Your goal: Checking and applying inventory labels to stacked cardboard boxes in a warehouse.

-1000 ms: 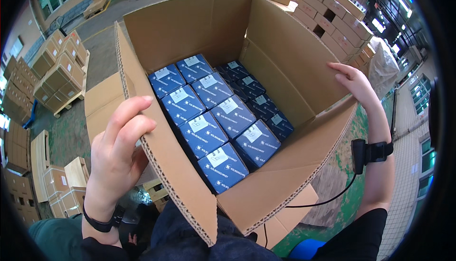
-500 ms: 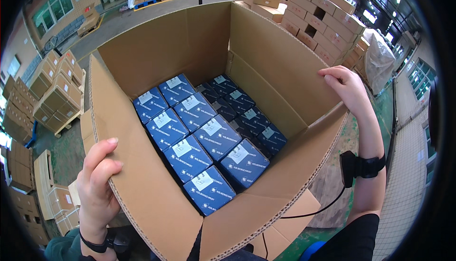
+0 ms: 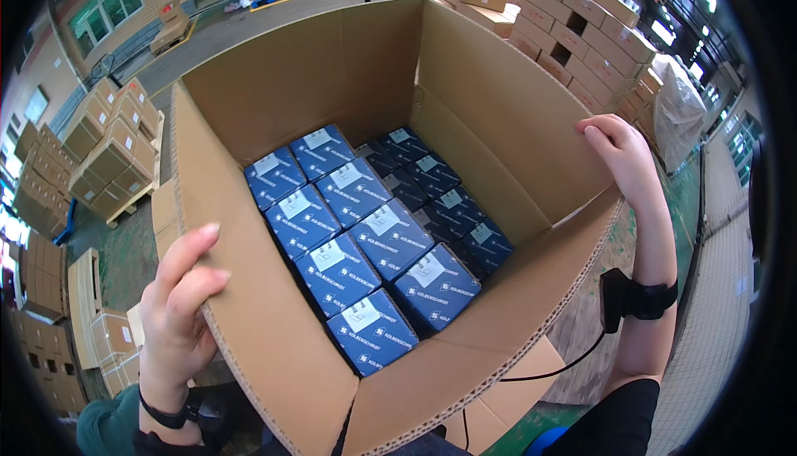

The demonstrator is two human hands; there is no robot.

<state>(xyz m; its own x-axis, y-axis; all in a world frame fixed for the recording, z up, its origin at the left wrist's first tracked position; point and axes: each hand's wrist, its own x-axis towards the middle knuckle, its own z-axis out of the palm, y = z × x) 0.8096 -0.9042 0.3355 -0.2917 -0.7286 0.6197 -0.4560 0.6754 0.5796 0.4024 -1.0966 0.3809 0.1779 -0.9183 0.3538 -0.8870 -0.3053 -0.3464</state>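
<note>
A big open cardboard carton (image 3: 498,115) fills the view, its flaps standing up. Several small blue boxes (image 3: 378,240) with white labels lie packed in rows on its bottom, with darker ones on the right side. My left hand (image 3: 178,311) grips the upper edge of the carton's left flap, fingers over the rim. My right hand (image 3: 623,153) holds the top edge of the right flap. A black band with a cable sits on my right wrist (image 3: 639,298).
Stacks of brown cartons on pallets (image 3: 104,153) stand at the left, more stacked cartons (image 3: 581,41) at the upper right. A wrapped pallet (image 3: 677,111) is at the right. Green floor (image 3: 124,248) shows beside the carton.
My left hand slid down and closed over the left flap's edge. The carton now sits more centred and upright in view, with my right hand still on the right flap.
</note>
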